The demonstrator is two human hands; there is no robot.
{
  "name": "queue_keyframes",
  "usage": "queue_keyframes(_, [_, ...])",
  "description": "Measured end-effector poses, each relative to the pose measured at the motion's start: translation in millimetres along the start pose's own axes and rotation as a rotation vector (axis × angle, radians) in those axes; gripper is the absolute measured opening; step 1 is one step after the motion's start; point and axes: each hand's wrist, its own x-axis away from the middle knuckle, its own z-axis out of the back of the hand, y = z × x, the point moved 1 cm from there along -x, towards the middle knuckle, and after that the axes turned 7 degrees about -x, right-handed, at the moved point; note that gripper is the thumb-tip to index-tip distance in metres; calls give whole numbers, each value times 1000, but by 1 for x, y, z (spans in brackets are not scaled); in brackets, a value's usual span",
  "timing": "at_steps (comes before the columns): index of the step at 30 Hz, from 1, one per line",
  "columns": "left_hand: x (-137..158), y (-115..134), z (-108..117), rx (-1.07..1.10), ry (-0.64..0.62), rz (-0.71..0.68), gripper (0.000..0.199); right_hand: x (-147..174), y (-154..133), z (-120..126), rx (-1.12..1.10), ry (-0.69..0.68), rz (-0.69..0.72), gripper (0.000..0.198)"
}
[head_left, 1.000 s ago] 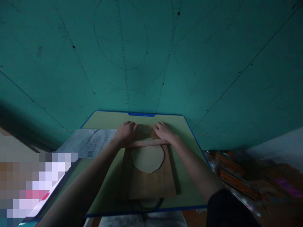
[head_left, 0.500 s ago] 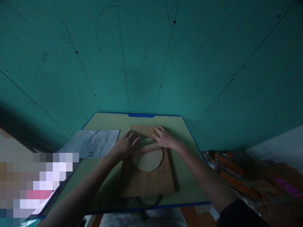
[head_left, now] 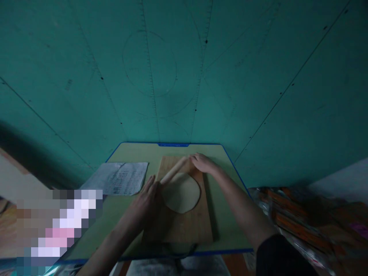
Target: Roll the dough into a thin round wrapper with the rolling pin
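A pale, flattened round of dough (head_left: 181,194) lies on a wooden cutting board (head_left: 179,228). Slanting across the dough's far left edge is a wooden rolling pin (head_left: 174,171), its right end farther from me. My left hand (head_left: 148,195) is at the pin's near left end, beside the board's left edge, its fingers partly in shadow. At the far right end my right hand (head_left: 201,163) is closed over the pin, near the board's far right corner. Both pin ends are covered by the hands.
The board rests on a pale folding table (head_left: 230,234) with a blue rim. A printed sheet (head_left: 123,178) lies to the left. Behind stands a green chalkboard-like wall (head_left: 172,76) with drawn lines. Orange-and-clear plastic packages (head_left: 296,218) are piled at the right.
The rolling pin has turned from nearly level across the dough to a steep slant at its far left edge. My left hand came nearer and left; my right hand stayed by the far corner.
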Motion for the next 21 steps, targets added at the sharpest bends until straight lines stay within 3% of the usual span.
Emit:
queue_keyframes(3, [42, -18, 13, 63, -14, 199, 38, 23, 6, -3, 62, 31, -25, 41])
queue_keyframes(8, [101, -13, 7, 81, 33, 313, 42, 39, 3, -9, 145, 80, -70, 34])
queue_keyframes(14, [100, 1, 1, 142, 34, 342, 41, 44, -7, -9, 218, 139, -145, 35])
queue_keyframes(18, [95, -1, 16, 171, 149, 329, 39, 73, -5, -13, 269, 170, -195, 32])
queue_keyframes(21, [104, -2, 22, 177, 162, 308, 37, 100, -3, -17, 319, 208, -235, 29])
